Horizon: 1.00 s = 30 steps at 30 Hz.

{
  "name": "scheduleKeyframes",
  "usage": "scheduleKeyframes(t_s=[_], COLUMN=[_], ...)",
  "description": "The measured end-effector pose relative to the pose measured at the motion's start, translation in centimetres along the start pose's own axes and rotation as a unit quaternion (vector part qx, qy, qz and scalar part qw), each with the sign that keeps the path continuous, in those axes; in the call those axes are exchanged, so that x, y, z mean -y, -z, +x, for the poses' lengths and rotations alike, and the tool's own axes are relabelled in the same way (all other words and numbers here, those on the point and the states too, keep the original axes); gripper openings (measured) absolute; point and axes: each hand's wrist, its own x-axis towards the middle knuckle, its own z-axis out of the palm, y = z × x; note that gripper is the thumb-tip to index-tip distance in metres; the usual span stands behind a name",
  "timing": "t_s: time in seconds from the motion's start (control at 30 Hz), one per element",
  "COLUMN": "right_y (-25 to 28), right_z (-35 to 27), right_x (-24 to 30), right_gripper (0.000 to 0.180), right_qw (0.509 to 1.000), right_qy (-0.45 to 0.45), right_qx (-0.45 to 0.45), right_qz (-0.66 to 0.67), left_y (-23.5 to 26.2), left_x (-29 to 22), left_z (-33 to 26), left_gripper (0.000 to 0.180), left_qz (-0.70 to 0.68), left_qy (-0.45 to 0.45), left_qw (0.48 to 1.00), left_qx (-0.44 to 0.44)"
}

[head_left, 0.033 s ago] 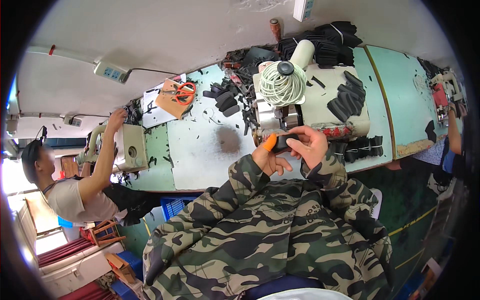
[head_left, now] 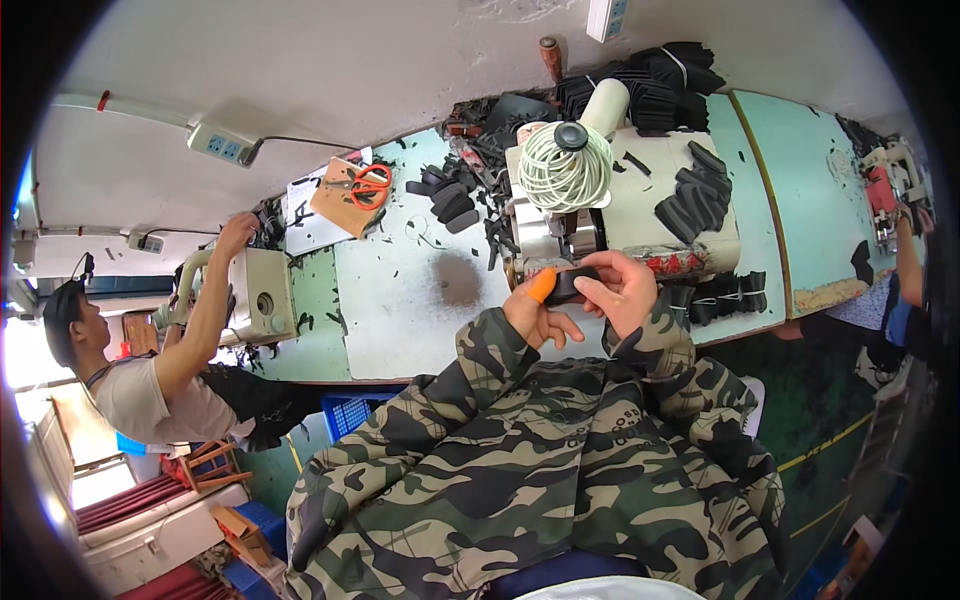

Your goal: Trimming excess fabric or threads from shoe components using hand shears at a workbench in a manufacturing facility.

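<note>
A small black foam-like piece [head_left: 569, 285] is held between my two hands, just in front of a cream machine [head_left: 640, 200]. My left hand [head_left: 537, 315] pinches its left end, with an orange finger cover on one digit and the lower fingers curled. Thumb and fingers of my right hand [head_left: 625, 295] grip the right end of the same piece. Behind them are the machine's metal parts [head_left: 575, 232], and a coil of pale cable [head_left: 563, 170] hangs on its top. Several curved black pieces [head_left: 695, 195] lie on the machine's right side.
Orange-handled scissors [head_left: 370, 187] rest on brown card [head_left: 345, 205]. Loose black pieces [head_left: 452, 205] and scraps lie left of the machine. Black stacks [head_left: 640, 95] stand behind it, tied bundles [head_left: 728, 297] at front right. One co-worker [head_left: 150, 380] works at left; another's arm [head_left: 908, 260] shows at right.
</note>
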Motion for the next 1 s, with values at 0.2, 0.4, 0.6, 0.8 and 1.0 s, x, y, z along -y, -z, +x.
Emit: scheduleKeyframes(t_s=[0.2, 0.4, 0.6, 0.8, 1.0], right_y=[-0.9, 0.4, 0.8, 2.6, 3.3], right_z=[1.3, 3.2, 4.0, 5.0, 5.4], right_x=[-0.9, -1.0, -1.2, -0.6, -0.1], right_gripper=[0.025, 0.028, 0.023, 0.021, 0.016], right_qw=[0.997, 0.994, 0.982, 0.927, 0.922], right_qy=[0.015, -0.072, -0.005, 0.155, 0.125], right_qx=[-0.051, 0.058, 0.057, -0.009, 0.023], right_qz=[-0.062, -0.059, -0.18, -0.342, -0.365], left_y=[-1.2, 0.7, -0.9, -0.2, 1.3], left_x=[-3.5, -7.3, -9.9, -11.0, -10.1], left_z=[-0.3, 0.6, 1.0, 2.7, 2.2], left_gripper=[0.036, 0.04, 0.033, 0.03, 0.031], left_qz=[0.309, 0.24, 0.469, 0.448, 0.424], left_qy=[-0.07, 0.123, 0.17, 0.192, 0.081], left_qw=[0.947, 0.963, 0.863, 0.871, 0.897], left_qx=[-0.05, 0.01, -0.077, -0.058, -0.092])
